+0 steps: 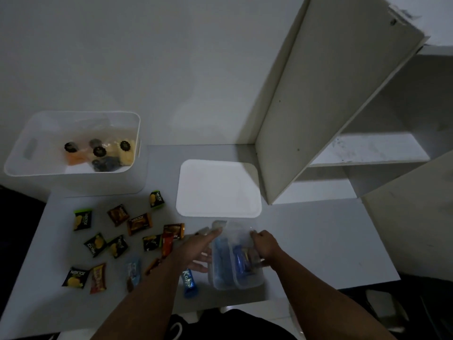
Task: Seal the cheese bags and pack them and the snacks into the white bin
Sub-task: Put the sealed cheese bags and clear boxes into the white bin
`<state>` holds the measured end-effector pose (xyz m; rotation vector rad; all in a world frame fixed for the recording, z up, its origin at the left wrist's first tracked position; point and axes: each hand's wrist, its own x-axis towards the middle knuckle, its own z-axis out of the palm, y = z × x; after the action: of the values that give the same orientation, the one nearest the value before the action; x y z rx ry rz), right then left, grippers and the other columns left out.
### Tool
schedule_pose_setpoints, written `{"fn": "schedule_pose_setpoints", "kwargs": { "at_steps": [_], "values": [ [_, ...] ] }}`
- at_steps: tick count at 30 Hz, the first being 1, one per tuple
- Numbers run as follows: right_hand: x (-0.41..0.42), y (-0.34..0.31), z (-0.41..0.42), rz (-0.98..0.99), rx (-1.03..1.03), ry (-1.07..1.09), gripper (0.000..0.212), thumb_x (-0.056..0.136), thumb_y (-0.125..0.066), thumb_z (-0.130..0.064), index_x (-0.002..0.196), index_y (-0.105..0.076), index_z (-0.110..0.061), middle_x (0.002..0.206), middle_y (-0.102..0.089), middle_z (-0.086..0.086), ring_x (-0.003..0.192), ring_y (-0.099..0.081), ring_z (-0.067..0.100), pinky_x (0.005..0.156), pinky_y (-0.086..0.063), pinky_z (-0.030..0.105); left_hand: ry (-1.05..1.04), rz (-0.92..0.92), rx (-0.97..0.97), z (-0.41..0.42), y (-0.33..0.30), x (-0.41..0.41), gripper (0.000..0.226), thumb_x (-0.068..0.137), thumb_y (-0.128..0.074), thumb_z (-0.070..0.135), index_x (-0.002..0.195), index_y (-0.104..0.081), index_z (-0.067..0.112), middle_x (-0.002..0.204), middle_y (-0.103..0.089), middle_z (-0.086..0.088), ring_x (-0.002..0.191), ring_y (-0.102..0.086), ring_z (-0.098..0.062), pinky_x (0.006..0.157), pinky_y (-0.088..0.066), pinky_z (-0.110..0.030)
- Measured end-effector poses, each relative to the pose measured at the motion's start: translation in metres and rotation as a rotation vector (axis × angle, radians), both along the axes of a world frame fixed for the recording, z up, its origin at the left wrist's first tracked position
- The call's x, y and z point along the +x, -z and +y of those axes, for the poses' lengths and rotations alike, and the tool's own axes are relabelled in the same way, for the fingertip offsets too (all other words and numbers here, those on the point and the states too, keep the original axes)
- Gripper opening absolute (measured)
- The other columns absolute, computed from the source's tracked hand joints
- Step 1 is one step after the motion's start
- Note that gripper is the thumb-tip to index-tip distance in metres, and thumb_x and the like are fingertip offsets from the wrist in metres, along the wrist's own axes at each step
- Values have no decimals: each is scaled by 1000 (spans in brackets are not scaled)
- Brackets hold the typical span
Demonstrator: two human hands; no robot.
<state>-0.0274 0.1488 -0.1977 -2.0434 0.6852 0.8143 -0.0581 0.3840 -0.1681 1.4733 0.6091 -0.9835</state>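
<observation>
Head view: white bin, cheese bags inside.

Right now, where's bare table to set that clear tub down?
Free: the table right of the clear tub, running to the shelf unit, and the strip between the white lid and the snacks. Crowded: the whole left half, strewn with snacks up to the white bin; both hands flank the tub.

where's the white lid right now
In the head view, the white lid lies flat on the table, centre, just beyond the clear container, right of the white bin.
</observation>
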Motion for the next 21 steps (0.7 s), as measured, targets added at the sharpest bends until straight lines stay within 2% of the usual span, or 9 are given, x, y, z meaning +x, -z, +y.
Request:
{"fn": "schedule_pose_setpoints", "kwargs": {
  "at_steps": [2, 4, 6, 9, 12, 13, 16, 19, 21],
  "values": [
    [-2, 6, 5, -62, -76, -19, 49, 106, -45, -42, 124, -58, 2, 123, -64, 22, 102, -61, 29, 94, -53, 41, 56, -7, -23, 1, -5, 0, 60, 78, -73, 68, 120, -60, 26, 116, -68, -10, 104, -71, -26, 87, -62, -48],
    [-5, 7, 9, -106, -118, 3, 49, 107, -44, -42, 120, -60, 2, 120, -65, 21, 97, -59, 26, 92, -49, 38, 66, 6, -28, 2, -7, 3, 59, 80, -72, 65, 121, -61, 24, 116, -67, -10, 104, -70, -26, 88, -62, -48],
    [-8, 6, 13, -112, -116, 55, 50, 106, -45, -45, 120, -60, 0, 119, -65, 19, 99, -59, 26, 93, -48, 39, 33, 29, -55, 4, -6, 5, 65, 78, -68, 74, 119, -63, 24, 116, -68, -12, 103, -71, -29, 83, -63, -49],
    [-16, 1, 21, -122, -109, 144, 49, 102, -49, -53, 119, -56, -7, 112, -61, 11, 103, -61, 27, 95, -49, 40, 55, 44, -114, 9, -5, 12, 62, 73, -65, 83, 111, -62, 35, 115, -70, -12, 102, -73, -28, 74, -64, -42],
    [-26, -3, 31, -168, -102, 183, 44, 102, -51, -53, 120, -54, -12, 112, -60, 7, 102, -61, 25, 90, -49, 36, 191, -12, -66, 0, 2, 21, 59, 82, -74, 62, 122, -62, 20, 107, -72, -8, 92, -73, -20, 65, -63, -30],
    [-29, -4, 34, -194, -104, 193, 40, 103, -51, -51, 118, -54, -14, 112, -60, 7, 101, -60, 24, 89, -49, 35, 207, -41, -40, -4, 5, 25, 58, 82, -77, 56, 121, -62, 16, 102, -72, -8, 86, -73, -19, 63, -64, -31],
    [-31, -11, 40, -285, -91, 257, 30, 104, -50, -45, 106, -60, -18, 113, -68, 12, 101, -65, 27, 98, -53, 45, 199, -108, -3, -6, 16, 34, 72, 57, -82, 67, 107, -63, 19, 99, -73, -8, 85, -76, -26, 70, -65, -48],
    [-16, -28, 51, -358, -59, 302, 30, 104, -53, -42, 97, -68, -17, 104, -73, 11, 94, -69, 28, 96, -55, 50, 178, -265, 65, 6, -4, 47, 69, 61, -75, 76, 96, -61, 18, 89, -71, -1, 76, -73, -18, 59, -61, -32],
    [4, -45, 66, -394, -15, 296, 31, 104, -53, -41, 95, -71, -18, 97, -75, 9, 91, -70, 29, 92, -57, 51, 151, -362, 164, 22, -25, 63, 78, 60, -66, 86, 97, -59, 18, 88, -70, 0, 74, -71, -17, 59, -58, -29]
  ]
}}
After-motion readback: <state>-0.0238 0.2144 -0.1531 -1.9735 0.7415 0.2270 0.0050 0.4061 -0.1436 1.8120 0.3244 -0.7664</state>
